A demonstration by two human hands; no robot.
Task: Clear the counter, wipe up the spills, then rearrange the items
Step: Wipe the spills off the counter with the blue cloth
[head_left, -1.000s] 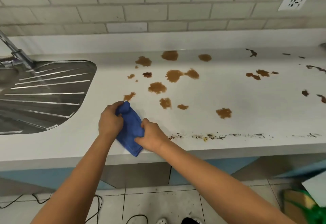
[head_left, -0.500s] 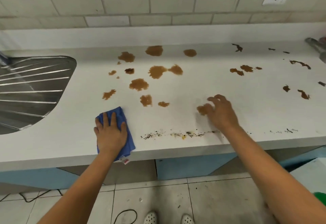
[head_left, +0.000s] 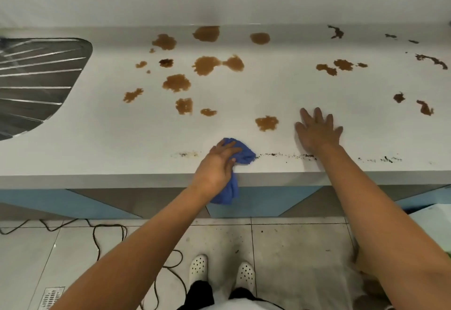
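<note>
One blue cloth [head_left: 240,154] draped lengthwise over counter [head_left: 97,138] edge, left hand [head_left: 217,163] gripping, right hand [head_left: 317,131] spread flat

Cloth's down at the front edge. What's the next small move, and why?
Probably sweep the blue cloth under the left hand rightward along the dark crumb line: it starts right at the cloth, and the right hand lies flat beside it.

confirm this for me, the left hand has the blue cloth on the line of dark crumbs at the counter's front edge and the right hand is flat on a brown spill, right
Not quite. In the head view the right hand lies flat on bare white counter, just right of the nearest brown spill, not on it. The rest holds: the left hand holds the blue cloth on the line of dark crumbs at the front edge.
</note>
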